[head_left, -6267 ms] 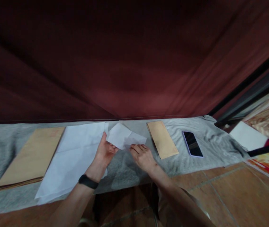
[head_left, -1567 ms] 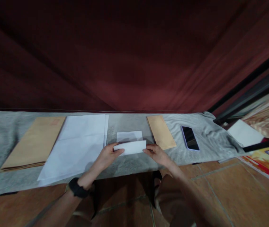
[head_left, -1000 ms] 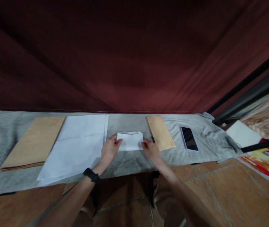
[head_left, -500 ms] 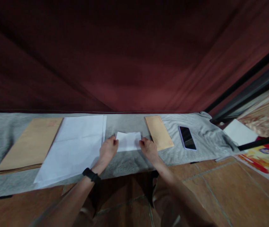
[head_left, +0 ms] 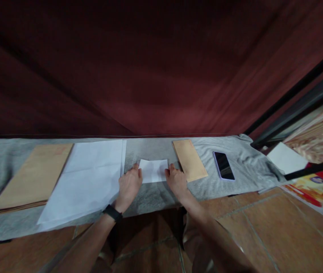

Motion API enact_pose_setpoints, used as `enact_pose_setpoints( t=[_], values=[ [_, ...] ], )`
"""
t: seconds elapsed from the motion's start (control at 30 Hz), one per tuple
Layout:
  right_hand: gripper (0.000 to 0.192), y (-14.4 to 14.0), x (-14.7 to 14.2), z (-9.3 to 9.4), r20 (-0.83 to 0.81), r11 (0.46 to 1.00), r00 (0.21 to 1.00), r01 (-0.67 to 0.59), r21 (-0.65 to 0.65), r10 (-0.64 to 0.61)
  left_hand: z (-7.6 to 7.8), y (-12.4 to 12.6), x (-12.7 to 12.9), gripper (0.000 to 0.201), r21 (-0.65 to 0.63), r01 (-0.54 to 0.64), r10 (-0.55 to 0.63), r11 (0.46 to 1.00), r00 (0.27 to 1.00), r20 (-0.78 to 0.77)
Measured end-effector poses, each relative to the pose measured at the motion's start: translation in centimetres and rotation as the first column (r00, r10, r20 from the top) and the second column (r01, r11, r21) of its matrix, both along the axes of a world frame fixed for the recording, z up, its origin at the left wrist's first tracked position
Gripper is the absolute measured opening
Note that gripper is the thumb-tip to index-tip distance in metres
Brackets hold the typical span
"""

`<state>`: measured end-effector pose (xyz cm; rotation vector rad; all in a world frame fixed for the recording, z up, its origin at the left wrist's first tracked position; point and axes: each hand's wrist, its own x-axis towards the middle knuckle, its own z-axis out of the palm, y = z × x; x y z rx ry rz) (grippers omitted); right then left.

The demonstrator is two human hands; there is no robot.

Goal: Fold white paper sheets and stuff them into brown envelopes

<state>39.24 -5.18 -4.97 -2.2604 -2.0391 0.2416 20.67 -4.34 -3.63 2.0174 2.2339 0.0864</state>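
A folded sheet of white paper (head_left: 153, 171) lies across the middle of the grey cloth, between my hands. My left hand (head_left: 130, 182) grips its left edge, thumb toward the paper. On the opposite edge, my right hand (head_left: 176, 180) pinches the paper with its fingers bent. Just beyond the right hand rests a small stack of brown envelopes (head_left: 190, 161). Large white sheets (head_left: 89, 180) are spread left of my left hand, whose wrist wears a black band (head_left: 112, 213).
Large brown envelopes (head_left: 33, 176) lie at the far left of the grey cloth (head_left: 150, 199). A phone (head_left: 224, 166) rests to the right. Behind hangs a dark red curtain (head_left: 156, 83). Black metal bars (head_left: 298, 94) and a printed colourful box (head_left: 317, 191) stand at right.
The paper's far edge, with a visible gap between layers before, now looks straighter and flatter. My fingers have shifted slightly along its sides. The view has moved a little.
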Motion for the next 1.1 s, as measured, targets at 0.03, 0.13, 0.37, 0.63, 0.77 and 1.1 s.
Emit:
enact_pose_setpoints(
  t=[0.03,0.13,0.37,0.63,0.77,1.1],
  values=[
    [0.036,0.0,-0.1,-0.1,0.007,1.0,1.0,-0.009,0.012,0.009,-0.1,0.0,0.0,0.041,0.008,0.004,-0.004,1.0,1.0,-0.005],
    [0.037,0.0,-0.1,-0.3,0.004,0.997,0.999,-0.035,0.066,0.034,-0.2,0.0,0.0,0.041,0.018,0.004,-0.004,1.0,1.0,-0.018],
    [0.041,0.1,-1.0,-0.8,-0.122,0.925,0.949,-0.246,0.288,0.291,-0.3,0.0,0.0,0.041,0.039,0.026,-0.026,0.999,1.0,0.006],
    [0.062,-1.0,-2.6,-4.1,-0.079,0.898,0.924,-0.338,0.282,0.373,-0.6,0.0,0.0,0.041,0.05,0.06,-0.06,0.997,0.998,-0.005],
    [0.063,-0.9,-2.5,-4.5,-0.065,0.897,0.928,-0.334,0.291,0.367,-0.4,-0.2,0.2,0.04,0.057,0.074,-0.072,0.996,0.996,-0.045],
    [0.062,-0.7,-2.6,-4.7,-0.039,0.88,0.923,-0.352,0.319,0.383,-2.0,-0.5,1.2,0.048,0.324,0.306,-0.262,0.895,0.949,-0.174]
  ],
)
